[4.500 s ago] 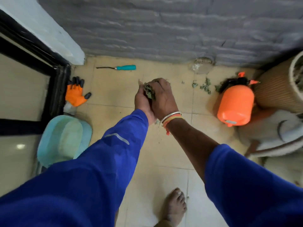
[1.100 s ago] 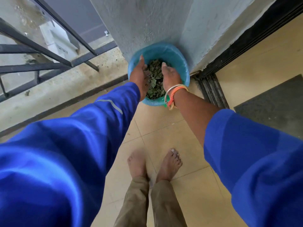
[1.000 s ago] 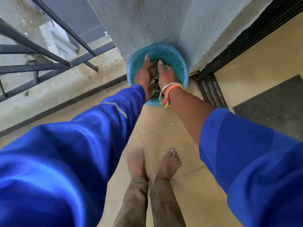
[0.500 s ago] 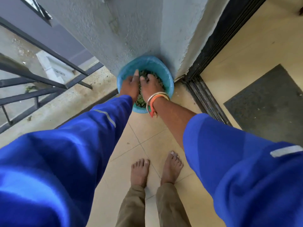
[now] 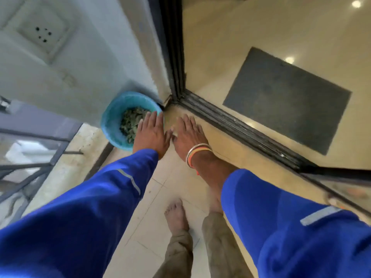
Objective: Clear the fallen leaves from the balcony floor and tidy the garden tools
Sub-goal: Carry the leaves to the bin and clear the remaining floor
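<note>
Your left hand (image 5: 150, 135) lay flat, palm down, fingers straight and close together, holding nothing; its fingertips pointed away from you, toward the wall corner, and reached over the near right rim of the round blue plastic bucket (image 5: 112, 125); the blur hid whether they touched that rim. Your right hand (image 5: 188, 135) was just beside it, also flat and empty, palm down, fingers straight and slightly spread, over the beige floor tiles (image 5: 154, 199); the thumbs nearly met, and I could not tell whether they touched. White and orange bangles (image 5: 197, 152) ringed your right wrist; of the bright blue sleeves (image 5: 80, 213), the left reached the wrist and the right stopped partway up the forearm.

The bucket stood upright at the foot of the pale grey plastered wall (image 5: 90, 63), its round mouth facing up; the heap of dry green fallen leaves (image 5: 130, 121) lay inside it, toward its right side, the patch longer than wide and running from far right to near left. Right of the bucket, the black sliding-door track (image 5: 230, 121) ran from the corner toward your right; beyond it a dark grey rectangular doormat (image 5: 287, 99) lay on the glossy indoor floor, its long axis roughly parallel with the track. Left of the bucket stood dark metal railing bars (image 5: 30, 167); below your hands one bare foot (image 5: 176, 215) rested on the tiles, toes pointing toward the bucket.
</note>
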`<state>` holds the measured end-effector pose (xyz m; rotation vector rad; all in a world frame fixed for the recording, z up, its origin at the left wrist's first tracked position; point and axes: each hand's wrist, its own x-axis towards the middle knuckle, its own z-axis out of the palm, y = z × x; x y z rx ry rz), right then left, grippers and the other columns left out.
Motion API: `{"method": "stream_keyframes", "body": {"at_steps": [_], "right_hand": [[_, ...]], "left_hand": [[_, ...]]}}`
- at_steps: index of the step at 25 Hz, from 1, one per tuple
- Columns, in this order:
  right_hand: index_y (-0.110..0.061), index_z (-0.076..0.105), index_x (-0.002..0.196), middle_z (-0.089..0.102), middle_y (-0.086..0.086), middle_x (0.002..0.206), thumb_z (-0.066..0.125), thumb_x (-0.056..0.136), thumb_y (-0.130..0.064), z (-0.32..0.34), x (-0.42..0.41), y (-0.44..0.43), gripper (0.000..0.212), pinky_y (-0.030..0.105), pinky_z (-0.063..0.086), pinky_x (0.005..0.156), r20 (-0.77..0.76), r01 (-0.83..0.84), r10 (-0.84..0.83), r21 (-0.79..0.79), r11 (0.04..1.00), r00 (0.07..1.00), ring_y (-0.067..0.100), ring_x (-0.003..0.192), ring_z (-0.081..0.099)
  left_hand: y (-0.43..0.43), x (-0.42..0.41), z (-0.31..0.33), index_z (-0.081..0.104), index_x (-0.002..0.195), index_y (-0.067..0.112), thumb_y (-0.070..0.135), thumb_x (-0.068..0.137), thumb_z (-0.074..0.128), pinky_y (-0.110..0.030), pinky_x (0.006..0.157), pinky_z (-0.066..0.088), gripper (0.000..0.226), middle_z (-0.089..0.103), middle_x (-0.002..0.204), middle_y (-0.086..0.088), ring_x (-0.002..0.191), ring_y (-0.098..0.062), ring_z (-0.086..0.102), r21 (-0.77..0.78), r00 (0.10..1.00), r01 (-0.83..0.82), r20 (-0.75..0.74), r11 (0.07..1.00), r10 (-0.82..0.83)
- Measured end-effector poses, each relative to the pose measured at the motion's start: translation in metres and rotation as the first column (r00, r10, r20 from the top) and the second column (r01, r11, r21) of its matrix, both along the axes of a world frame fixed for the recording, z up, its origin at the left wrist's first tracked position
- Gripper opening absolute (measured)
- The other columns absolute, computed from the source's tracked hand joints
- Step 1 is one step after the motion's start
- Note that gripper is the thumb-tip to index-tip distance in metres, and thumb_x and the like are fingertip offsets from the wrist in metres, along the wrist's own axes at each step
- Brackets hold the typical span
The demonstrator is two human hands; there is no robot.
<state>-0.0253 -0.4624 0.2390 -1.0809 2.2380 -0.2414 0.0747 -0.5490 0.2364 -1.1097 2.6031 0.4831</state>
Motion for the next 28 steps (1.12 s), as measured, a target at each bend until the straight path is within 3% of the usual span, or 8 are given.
{"method": "stream_keyframes", "body": {"at_steps": [4,7,10,13,15,19,23,28], "right_hand": [[-0.010,0.015,0.155,0.009,0.012,0.164,0.039,0.102,-0.036,0.024,-0.026,0.109,0.064,0.043,0.010,0.123,-0.015,0.259,-0.259,0.010,0.966,0.966,0.027,0.152,0.005],[-0.011,0.011,0.157,0.004,0.011,0.165,0.037,0.103,-0.038,0.027,-0.047,0.211,0.066,0.042,0.008,0.124,-0.025,0.477,-0.476,0.029,0.878,0.879,0.026,0.153,0.001],[-0.012,0.005,0.157,-0.001,0.010,0.165,0.035,0.104,-0.040,0.019,-0.052,0.328,0.067,0.040,0.005,0.124,-0.042,0.673,-0.671,0.069,0.737,0.740,0.025,0.153,-0.002],[-0.010,0.006,0.157,0.000,0.011,0.165,0.033,0.104,-0.042,0.012,-0.040,0.442,0.068,0.041,0.008,0.123,-0.075,0.775,-0.772,0.104,0.623,0.631,0.027,0.153,-0.001],[-0.009,0.005,0.157,0.000,0.011,0.165,0.031,0.104,-0.043,0.009,-0.026,0.527,0.068,0.043,0.010,0.124,-0.088,0.839,-0.837,0.129,0.529,0.541,0.028,0.153,-0.001],[-0.008,0.003,0.157,-0.003,0.011,0.165,0.024,0.105,-0.045,0.006,0.019,0.696,0.068,0.044,0.008,0.124,-0.095,0.940,-0.941,0.143,0.310,0.324,0.028,0.152,-0.004],[-0.011,-0.006,0.156,-0.014,0.008,0.164,0.017,0.104,-0.048,0.008,0.067,0.849,0.068,0.040,0.000,0.124,-0.119,0.982,-0.988,0.175,0.078,0.100,0.024,0.151,-0.014],[-0.014,-0.006,0.156,-0.014,0.005,0.164,0.012,0.102,-0.052,0.017,0.108,0.993,0.069,0.041,0.002,0.124,-0.204,0.972,-0.966,0.138,-0.190,-0.160,0.023,0.151,-0.014]], "left_hand": [[0.077,-0.055,0.023,0.020,0.157,0.009,0.050,0.103,0.025,-0.041,0.123,0.007,0.067,0.016,0.165,-0.012,0.153,-0.027,0.010,-0.040,0.957,0.290,-0.011,0.956,-0.291],[0.172,-0.093,0.028,0.014,0.158,0.011,0.059,0.099,0.012,-0.039,0.123,0.004,0.075,0.009,0.167,-0.009,0.154,-0.025,0.005,0.035,0.877,0.480,0.008,0.876,-0.481],[0.283,-0.134,0.032,0.006,0.159,0.013,0.058,0.097,-0.002,-0.037,0.124,0.000,0.077,0.001,0.167,-0.007,0.154,-0.022,-0.002,0.050,0.722,0.690,0.017,0.722,-0.691],[0.397,-0.151,0.032,-0.002,0.159,0.014,0.053,0.104,0.010,-0.035,0.124,-0.005,0.068,-0.007,0.167,-0.005,0.154,-0.021,-0.009,0.060,0.551,0.832,0.036,0.552,-0.834],[0.482,-0.154,0.028,-0.003,0.159,0.014,0.053,0.104,0.013,-0.035,0.124,-0.005,0.068,-0.008,0.167,-0.005,0.153,-0.021,-0.010,0.093,0.443,0.891,0.037,0.444,-0.896],[0.650,-0.147,0.027,0.006,0.159,0.013,0.060,0.090,-0.008,-0.035,0.123,-0.002,0.085,0.000,0.167,-0.006,0.154,-0.022,-0.003,0.103,0.216,0.970,0.044,0.219,-0.975],[0.808,-0.138,0.028,0.030,0.154,0.007,0.057,0.095,0.004,-0.038,0.121,0.013,0.082,0.025,0.162,-0.013,0.152,-0.028,0.019,0.061,0.058,0.997,-0.034,0.056,-0.998],[0.989,-0.131,0.044,0.007,0.159,0.012,0.058,0.096,0.000,-0.036,0.124,0.000,0.078,0.000,0.167,-0.008,0.154,-0.023,-0.003,0.088,-0.156,0.983,-0.085,-0.164,-0.984]]}}
